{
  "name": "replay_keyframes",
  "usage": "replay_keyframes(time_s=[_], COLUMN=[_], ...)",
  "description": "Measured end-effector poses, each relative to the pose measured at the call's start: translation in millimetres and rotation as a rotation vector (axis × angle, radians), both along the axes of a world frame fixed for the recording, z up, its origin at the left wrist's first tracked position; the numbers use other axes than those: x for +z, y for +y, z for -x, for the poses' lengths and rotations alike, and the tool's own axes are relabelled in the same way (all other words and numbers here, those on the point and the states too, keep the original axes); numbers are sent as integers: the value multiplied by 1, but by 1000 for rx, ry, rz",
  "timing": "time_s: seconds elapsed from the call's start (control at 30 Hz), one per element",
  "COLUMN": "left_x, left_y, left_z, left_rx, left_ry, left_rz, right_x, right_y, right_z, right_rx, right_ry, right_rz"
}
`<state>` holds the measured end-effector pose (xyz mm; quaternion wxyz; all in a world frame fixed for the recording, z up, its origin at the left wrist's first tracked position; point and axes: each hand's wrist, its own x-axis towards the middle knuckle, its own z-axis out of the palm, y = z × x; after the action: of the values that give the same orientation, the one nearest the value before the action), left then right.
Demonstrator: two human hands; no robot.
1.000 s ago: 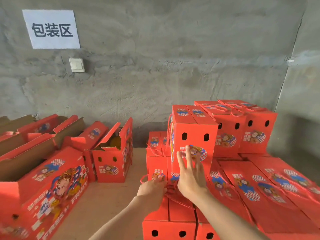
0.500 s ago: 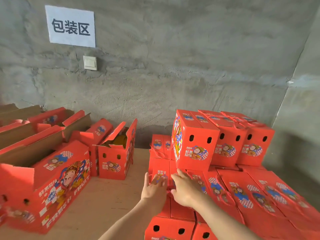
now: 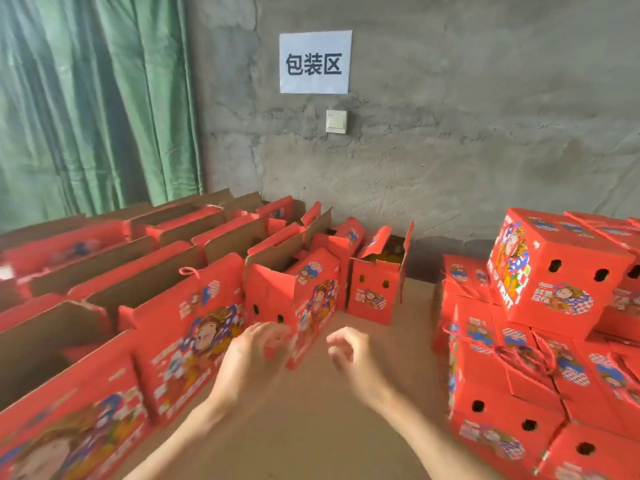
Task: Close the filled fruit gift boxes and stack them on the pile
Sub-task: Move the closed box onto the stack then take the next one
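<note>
Brown board surface (image 3: pixel 304 427): open red boxes (image 3: pixel 194 327) left, closed pile (image 3: pixel 540 358) right.

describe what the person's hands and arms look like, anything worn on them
Both the left hand and the right hand are bare, with no gloves, rings or watch visible. The forearms are uncovered as far as the frame shows, with no sleeves in view. Motion blur softens finer detail.

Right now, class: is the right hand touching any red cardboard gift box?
Apart. The head view shows bare brown tabletop all around the right hand, fingers curled and empty.
</note>
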<state>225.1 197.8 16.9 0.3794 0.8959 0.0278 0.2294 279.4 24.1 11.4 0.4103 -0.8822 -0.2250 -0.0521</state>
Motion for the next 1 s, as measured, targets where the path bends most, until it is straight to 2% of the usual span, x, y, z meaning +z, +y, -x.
replay_keyframes(time_s=[0.1, 0.23, 0.37, 0.43, 0.5, 0.57, 0.63, 0.7, 0.77, 0.83, 0.93, 1.0], left_x=[9, 27, 40, 42, 42, 40, 39, 37, 38, 38, 38, 38], left_y=[90, 184, 256, 285, 308, 325, 337, 345, 351, 355, 362, 366], left_z=[52, 110, 144, 155, 161, 164, 164, 161, 158, 156, 156, 157], left_rx=[187, 350, 437, 464, 475, 466, 449, 410, 361, 344, 343, 320], left_ry=[4, -25, -6, 7, 22, 33, 70, 127, 180, 196, 194, 216], left_rz=[-149, -202, -215, -199, -190, -203, -218, -236, -256, -271, -269, -278], right_x=[-15, -26, -20, -15, -12, -8, -3, 1, -1, -4, -4, -5], right_y=[100, 215, 290, 314, 330, 340, 346, 350, 355, 359, 355, 346], right_z=[45, 107, 136, 138, 142, 144, 144, 146, 151, 158, 165, 168], right_rx=[230, 449, 526, 553, 581, 557, 495, 418, 339, 260, 154, 130], right_ry=[74, -37, -145, -70, 115, 302, 406, 371, 305, 318, 543, 595], right_rz=[125, 219, 324, 334, 310, 263, 187, 168, 260, 327, 113, 42])
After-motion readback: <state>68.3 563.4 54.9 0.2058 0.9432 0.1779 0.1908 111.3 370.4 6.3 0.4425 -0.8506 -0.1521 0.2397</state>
